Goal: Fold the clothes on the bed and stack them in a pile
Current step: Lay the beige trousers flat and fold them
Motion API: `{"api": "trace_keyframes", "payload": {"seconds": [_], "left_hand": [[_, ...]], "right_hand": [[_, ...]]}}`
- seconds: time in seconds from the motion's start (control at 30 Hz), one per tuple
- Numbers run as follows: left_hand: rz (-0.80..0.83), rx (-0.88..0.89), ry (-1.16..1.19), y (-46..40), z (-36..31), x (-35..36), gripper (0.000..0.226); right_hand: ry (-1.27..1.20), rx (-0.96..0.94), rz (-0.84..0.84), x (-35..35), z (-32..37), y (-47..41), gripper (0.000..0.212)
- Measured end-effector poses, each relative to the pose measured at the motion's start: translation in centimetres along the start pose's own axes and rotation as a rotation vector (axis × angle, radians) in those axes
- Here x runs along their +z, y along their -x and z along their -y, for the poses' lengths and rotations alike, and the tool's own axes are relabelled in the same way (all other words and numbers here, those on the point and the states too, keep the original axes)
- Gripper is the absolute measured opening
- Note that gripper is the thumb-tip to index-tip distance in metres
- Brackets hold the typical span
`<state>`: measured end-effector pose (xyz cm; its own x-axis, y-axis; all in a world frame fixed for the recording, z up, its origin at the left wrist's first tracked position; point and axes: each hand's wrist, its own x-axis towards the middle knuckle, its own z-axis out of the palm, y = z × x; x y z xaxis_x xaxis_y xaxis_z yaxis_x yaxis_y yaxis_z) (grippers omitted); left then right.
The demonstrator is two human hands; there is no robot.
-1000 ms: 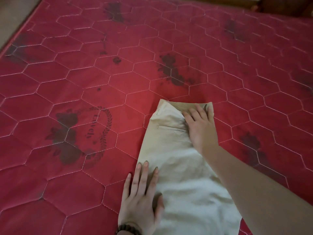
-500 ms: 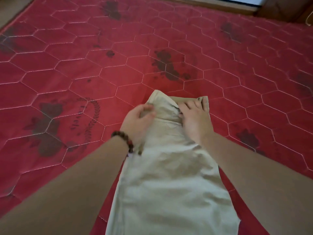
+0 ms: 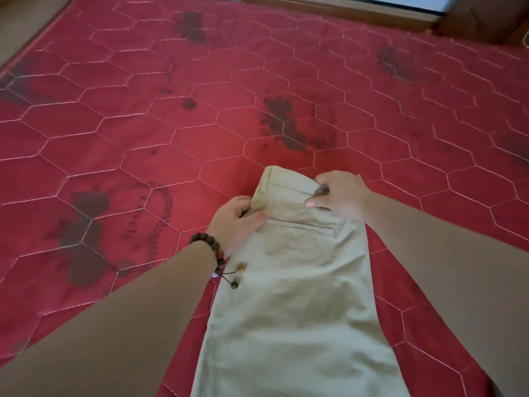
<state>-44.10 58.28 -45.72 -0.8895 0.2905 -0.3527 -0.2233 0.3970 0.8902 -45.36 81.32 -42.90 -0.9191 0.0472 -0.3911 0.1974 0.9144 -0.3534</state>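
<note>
At the bottom of the frame two bare forearms reach in from the lower left and lower right corners, either side of a pair of beige trousers [image 3: 292, 296] that lies flat along the lower centre of the picture, running from the bottom edge up to just above the middle. The cloth is folded lengthwise, with light creases across it and a slit pocket [image 3: 300, 226] showing near its far end. A bracelet [image 3: 210, 249] of dark beads circles the left wrist, and two loose beads on a thin cord hang from it over the left edge of the trousers.

A little farther up, the left hand [image 3: 233, 222] grips the left edge of the trousers just below the waistband, thumb on top of the cloth and fingers curled under it. The right hand [image 3: 342, 194] pinches the waistband at its right end, fingers bent over the top fold and thumb pressed on the fabric below.

Under and beyond everything lies the red mattress [image 3: 143, 133], quilted in hexagons with pale stitching and printed with dark flower shapes. At the top edge of the frame runs a wooden ledge [image 3: 343, 10]
</note>
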Motion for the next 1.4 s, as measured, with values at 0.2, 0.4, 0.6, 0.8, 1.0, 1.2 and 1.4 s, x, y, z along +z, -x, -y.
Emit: {"api": "trace_keyframes", "payload": {"seconds": [0.2,0.4,0.6,0.8,1.0,1.2,1.4], "left_hand": [[0.078,-0.04,-0.017,0.0,-0.3,0.6,0.016],[-0.07,0.049,-0.106,0.1,0.1,0.9,0.01],[-0.105,0.024,-0.092,-0.2,0.6,0.7,0.019],[-0.132,0.066,-0.088,-0.4,1.0,0.6,0.017],[-0.162,0.052,-0.16,-0.6,1.4,0.8,0.016],[-0.162,0.078,-0.231,-0.4,1.0,0.9,0.015],[-0.155,0.107,-0.255,-0.1,0.7,1.0,0.02]], "right_hand": [[-0.053,-0.061,0.034,-0.7,-0.8,0.5,0.032],[0.053,-0.009,0.003,-0.8,-0.8,0.2,0.025],[0.361,0.093,-0.092,0.6,0.3,1.1,0.025],[0.281,-0.265,-0.473,7.5,4.1,5.0,0.056],[0.425,-0.033,-0.25,7.7,-0.4,3.1,0.074],[0.477,0.181,-0.383,5.4,-1.9,4.2,0.069],[0.329,-0.064,-0.252,13.4,2.7,12.6,0.07]]}}
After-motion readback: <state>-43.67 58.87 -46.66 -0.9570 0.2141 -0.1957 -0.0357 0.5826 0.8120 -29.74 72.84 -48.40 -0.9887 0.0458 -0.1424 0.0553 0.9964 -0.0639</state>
